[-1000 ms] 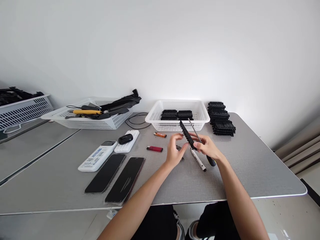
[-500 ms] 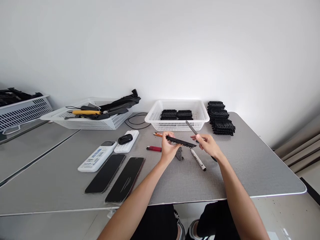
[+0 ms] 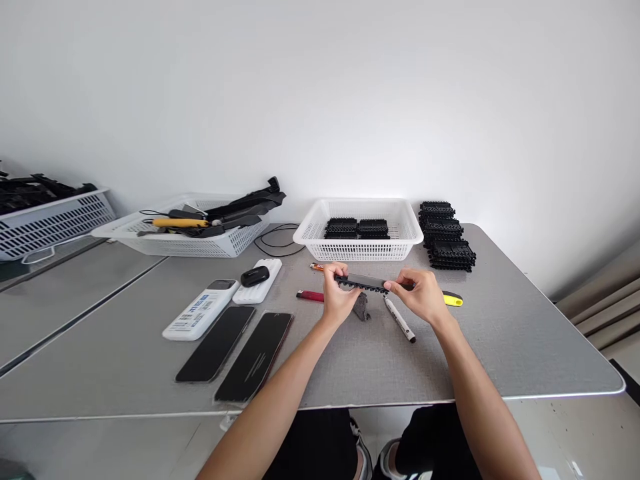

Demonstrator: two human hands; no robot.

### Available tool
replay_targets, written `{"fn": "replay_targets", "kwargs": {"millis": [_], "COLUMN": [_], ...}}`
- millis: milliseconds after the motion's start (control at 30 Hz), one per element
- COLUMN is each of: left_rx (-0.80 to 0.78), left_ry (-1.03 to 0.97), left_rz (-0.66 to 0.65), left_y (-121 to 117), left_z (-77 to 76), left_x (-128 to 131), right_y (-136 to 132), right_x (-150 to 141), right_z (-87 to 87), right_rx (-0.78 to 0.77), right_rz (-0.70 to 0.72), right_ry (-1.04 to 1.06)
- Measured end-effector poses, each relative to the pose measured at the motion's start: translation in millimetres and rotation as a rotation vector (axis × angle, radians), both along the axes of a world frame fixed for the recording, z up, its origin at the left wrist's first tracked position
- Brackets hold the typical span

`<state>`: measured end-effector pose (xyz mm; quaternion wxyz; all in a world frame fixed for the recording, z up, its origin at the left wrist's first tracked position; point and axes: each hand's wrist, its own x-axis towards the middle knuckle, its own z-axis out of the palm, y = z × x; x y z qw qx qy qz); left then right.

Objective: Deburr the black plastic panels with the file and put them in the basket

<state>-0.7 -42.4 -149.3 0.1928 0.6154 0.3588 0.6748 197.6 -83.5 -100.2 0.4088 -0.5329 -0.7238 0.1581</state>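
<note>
My left hand [image 3: 338,297] is closed on one end of a black plastic piece [image 3: 345,285] with a toothed lower edge, raised above the table. My right hand [image 3: 423,293] grips a knife; the yellow end of its black handle [image 3: 453,301] sticks out on the right. Its grey blade [image 3: 367,280] lies along the top of the black piece, pointing toward my left hand. My right thumb is at the right end of the piece. Below the hands lie a grey crumpled lump [image 3: 361,307] and a white marker pen [image 3: 400,320].
A white basket [image 3: 363,252] holds black plastic pieces, with more stacked at its right [image 3: 447,240]. Red [image 3: 310,295] and orange [image 3: 317,267] lighters lie near my left hand. Left are two phones [image 3: 254,357], white power banks [image 3: 203,310], a black case [image 3: 255,276] and another basket [image 3: 200,248].
The knife blade has swung down from its raised angle onto the black piece. My right hand has turned and come nearer; the handle's yellow end now shows.
</note>
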Motion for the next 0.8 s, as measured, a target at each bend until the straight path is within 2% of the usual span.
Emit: {"fn": "replay_targets", "kwargs": {"millis": [200,433,667,800], "left_rx": [0.003,0.035,0.035,0.034], "left_ry": [0.009,-0.039,-0.009,-0.021], "left_rz": [0.001,0.011,0.012,0.006], "left_y": [0.3,7.0,6.8,7.4], "left_z": [-1.1,-3.0,-5.1,-5.3], "left_x": [-0.7,-6.5,-6.3,-6.8], "right_y": [-0.1,1.7,2.1,4.9], "right_x": [-0.8,11.8,4.6,12.7], "right_z": [-0.4,0.6,-2.7,-3.4], "right_rx": [0.035,0.069,0.057,0.035], "right_rz": [0.001,-0.042,0.001,0.009], "right_ry": [-0.069,-0.099,-0.094,-0.089]}}
